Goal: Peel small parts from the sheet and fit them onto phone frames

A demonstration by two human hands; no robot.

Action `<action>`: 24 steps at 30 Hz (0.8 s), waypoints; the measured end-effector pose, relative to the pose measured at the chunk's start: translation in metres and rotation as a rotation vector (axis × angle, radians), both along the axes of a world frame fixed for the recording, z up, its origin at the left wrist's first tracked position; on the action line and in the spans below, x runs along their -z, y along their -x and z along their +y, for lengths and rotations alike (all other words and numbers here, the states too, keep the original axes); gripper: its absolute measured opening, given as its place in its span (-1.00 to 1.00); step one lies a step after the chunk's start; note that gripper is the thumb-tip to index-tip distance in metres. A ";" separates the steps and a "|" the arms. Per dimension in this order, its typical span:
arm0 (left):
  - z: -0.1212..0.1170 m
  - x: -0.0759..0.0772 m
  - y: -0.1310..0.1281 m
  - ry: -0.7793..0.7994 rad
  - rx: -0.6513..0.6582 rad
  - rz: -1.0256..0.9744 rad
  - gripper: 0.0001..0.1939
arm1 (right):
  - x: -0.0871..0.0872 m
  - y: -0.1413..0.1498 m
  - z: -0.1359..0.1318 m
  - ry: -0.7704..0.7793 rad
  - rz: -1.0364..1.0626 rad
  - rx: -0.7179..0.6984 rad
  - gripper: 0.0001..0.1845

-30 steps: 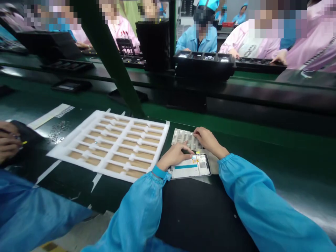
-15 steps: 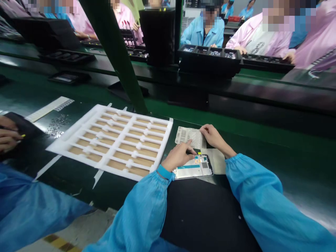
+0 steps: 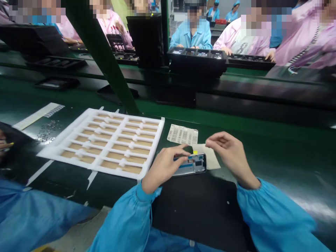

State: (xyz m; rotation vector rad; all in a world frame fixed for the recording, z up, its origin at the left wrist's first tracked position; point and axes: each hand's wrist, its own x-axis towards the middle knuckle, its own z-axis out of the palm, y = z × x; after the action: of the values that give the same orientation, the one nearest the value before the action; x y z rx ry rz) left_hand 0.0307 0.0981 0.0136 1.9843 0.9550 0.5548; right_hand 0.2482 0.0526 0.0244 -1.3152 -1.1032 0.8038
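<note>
My left hand [image 3: 166, 162] grips the left end of a phone frame [image 3: 191, 165], thumb and fingers closed on it. Its far edge looks raised, so the frame tilts towards me; blue strips and a yellow tab show on it. My right hand [image 3: 229, 152] is in a pinch above the right edge of a cream paper sheet [image 3: 214, 161]. Whatever its fingertips hold is too small to make out. Beyond both hands lies a pale sheet of small metallic stickers [image 3: 183, 134] in rows, touched by neither hand.
Left of my hands stands a white foam tray [image 3: 154, 147] with brown-bottomed slots. Small loose metal parts [image 3: 48, 131] lie past it, near a neighbour's hand [image 3: 5, 145]. A slanted green post [image 3: 105, 59] rises behind the tray. Several people work across the line.
My right hand has left the sticker sheet and come nearer to me, still pinched. My left hand has tilted the phone frame, which lay flat before. The view has shifted somewhat.
</note>
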 end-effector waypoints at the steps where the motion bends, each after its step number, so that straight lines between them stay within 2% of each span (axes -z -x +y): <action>1: -0.009 -0.003 0.003 -0.034 -0.005 0.010 -0.80 | -0.006 0.004 -0.015 -0.021 -0.066 -0.013 -0.78; 5: -0.043 -0.002 0.013 -0.279 -0.012 0.032 -0.79 | -0.011 0.020 -0.059 -0.088 -0.367 -0.083 -0.95; 8: -0.063 0.002 0.015 -0.477 0.012 0.032 -0.78 | -0.006 0.030 -0.076 -0.175 -0.582 -0.158 -0.81; 10: -0.071 0.003 0.017 -0.548 0.021 0.039 -0.81 | -0.005 0.034 -0.081 -0.234 -0.694 -0.216 -0.76; 15: -0.080 0.004 0.027 -0.608 -0.040 0.079 -0.82 | -0.011 0.038 -0.082 -0.213 -0.798 -0.301 -0.79; 24: -0.083 0.012 0.032 -0.598 -0.053 -0.025 -0.87 | -0.017 0.046 -0.081 -0.143 -0.964 -0.392 -0.90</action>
State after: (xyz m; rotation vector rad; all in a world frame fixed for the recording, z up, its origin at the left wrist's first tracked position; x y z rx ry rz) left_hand -0.0011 0.0146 0.0012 2.4696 0.8943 0.9801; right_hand 0.2020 -0.0280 0.0416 -1.4015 -2.1825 0.3126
